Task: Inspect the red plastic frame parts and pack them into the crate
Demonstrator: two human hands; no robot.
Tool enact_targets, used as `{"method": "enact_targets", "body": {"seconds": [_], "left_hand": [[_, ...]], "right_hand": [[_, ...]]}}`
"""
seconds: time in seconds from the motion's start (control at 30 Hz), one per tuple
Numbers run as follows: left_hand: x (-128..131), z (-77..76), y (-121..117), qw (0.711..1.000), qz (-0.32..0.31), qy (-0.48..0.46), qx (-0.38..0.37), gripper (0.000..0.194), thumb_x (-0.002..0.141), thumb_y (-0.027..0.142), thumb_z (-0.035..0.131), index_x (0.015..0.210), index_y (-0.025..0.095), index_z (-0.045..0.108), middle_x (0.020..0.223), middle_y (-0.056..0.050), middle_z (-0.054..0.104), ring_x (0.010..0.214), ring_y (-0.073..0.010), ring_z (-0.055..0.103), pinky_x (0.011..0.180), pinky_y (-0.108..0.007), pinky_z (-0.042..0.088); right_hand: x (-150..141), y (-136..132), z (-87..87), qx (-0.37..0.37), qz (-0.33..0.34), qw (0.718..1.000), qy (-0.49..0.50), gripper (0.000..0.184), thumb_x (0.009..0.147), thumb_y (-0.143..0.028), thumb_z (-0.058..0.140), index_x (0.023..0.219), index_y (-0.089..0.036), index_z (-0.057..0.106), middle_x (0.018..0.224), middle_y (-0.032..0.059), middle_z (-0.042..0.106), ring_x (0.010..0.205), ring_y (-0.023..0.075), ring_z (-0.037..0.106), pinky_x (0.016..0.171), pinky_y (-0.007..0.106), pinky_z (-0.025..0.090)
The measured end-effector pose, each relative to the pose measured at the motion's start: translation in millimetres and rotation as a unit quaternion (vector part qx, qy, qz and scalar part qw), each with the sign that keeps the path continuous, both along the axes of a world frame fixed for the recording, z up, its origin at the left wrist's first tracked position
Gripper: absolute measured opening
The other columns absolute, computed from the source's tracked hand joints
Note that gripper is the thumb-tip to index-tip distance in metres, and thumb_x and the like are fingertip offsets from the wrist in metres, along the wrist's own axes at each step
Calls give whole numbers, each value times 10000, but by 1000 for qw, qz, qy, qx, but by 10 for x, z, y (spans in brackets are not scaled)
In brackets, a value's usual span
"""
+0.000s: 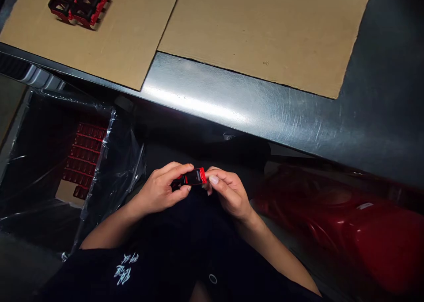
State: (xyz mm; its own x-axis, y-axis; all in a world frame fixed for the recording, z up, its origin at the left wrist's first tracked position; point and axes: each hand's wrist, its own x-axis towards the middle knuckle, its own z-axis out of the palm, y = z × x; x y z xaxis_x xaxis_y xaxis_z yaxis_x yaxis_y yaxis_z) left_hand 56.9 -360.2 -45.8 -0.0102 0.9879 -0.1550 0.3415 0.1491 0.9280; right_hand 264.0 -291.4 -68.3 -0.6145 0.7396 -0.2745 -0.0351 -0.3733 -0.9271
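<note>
Small red-and-black rectangular part (194, 177): near centre, pinched in left hand (161, 188); right hand (232, 192) curled at its red end, grip unclear. Left: plastic-lined container (86, 209), red pieces (82, 156) in rows. Right: bulky glossy red object (357, 224). Far: metal bench (232, 101), brown cardboard sheets (265, 32), black-and-red parts (86, 3) at left.

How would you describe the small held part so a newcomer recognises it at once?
In front of the metal table, find the left hand. Its fingers hold a small black part with a red end. Unlike the pieces on the cardboard, it is held.
</note>
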Motion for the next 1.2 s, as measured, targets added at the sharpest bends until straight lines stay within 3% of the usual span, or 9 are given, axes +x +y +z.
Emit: {"method": "enact_targets", "body": {"seconds": [0.17, 0.3, 0.4, 0.57, 0.67, 0.8, 0.97, 1.2], "left_hand": [[-75, -10, 26, 997, -52, 37, 33, 480, 830, 162, 714, 1293, 286, 695, 1232, -78, 722, 1108, -233, 693, 967, -349, 554], [-128, 22, 54, 998, -4, 44, 44, 506, 824, 166, 737, 1317, 262, 672, 1299, -88, 690, 1198, -245, 652, 1051, -367, 510], [-120, 26, 58, 999, 18, 29, 22, 482, 837, 203, 743, 1311, 242, 665, 1264, -93, 695, 1167, -240, 659, 1018, -356, 520], [-51, -63, 30, 1000, 16, -5, -17, 549, 826, 299, 786, 1349, 248, 626, 1264, -90, 691, 1107, -233, 679, 965, -332, 532], [-31, -115, 29, 999, 28, -9, -28, 502, 838, 353, 781, 1306, 231, 649, 1164, -79, 720, 1009, -214, 702, 916, -319, 542], [-39, -132, 43, 999, 31, 4, -27, 478, 851, 408, 763, 1268, 203, 653, 1086, -72, 730, 950, -205, 714, 868, -322, 564], [-34, -125, 37, 997, 22, 65, 18, 461, 878, 400, 735, 1283, 209, 629, 1088, -66, 710, 945, -186, 708, 823, -303, 587], [-35, -123, 28, 990, 9, 128, 57, 481, 882, 291, 737, 1332, 215, 582, 1143, -58, 678, 972, -157, 690, 864, -286, 589]], "right_hand": [[-52, -13, 114, -22, 7, 999, -30, 254, 840, -469, 766, 784, -222, 758, 689, -5, 571, 563, 121, 456, 514, 267, 387], [-74, -29, 102, -8, -5, 1000, -20, 192, 813, -427, 802, 802, -237, 774, 701, -2, 592, 595, 131, 489, 554, 278, 415], [-82, -38, 70, -16, -9, 1000, -19, 203, 804, -433, 813, 785, -236, 767, 713, 5, 632, 617, 144, 527, 584, 290, 445], [-98, -47, -3, -122, -6, 992, 33, 243, 821, -436, 814, 735, -217, 757, 651, -6, 660, 575, 122, 537, 572, 261, 442], [-113, -42, -17, -190, -10, 979, 73, 242, 831, -435, 810, 754, -208, 776, 643, 4, 678, 563, 115, 546, 550, 244, 444], [-142, -24, 3, -228, -22, 970, 86, 280, 820, -448, 811, 739, -182, 779, 643, 27, 686, 559, 118, 550, 534, 241, 457], [-179, -18, 3, -232, -37, 969, 71, 328, 793, -491, 818, 737, -177, 743, 629, 16, 658, 552, 119, 539, 531, 245, 458], [-207, -22, 34, -155, -34, 987, 7, 293, 680, -368, 916, 734, -191, 689, 665, -31, 595, 584, 96, 499, 553, 231, 420]]}}
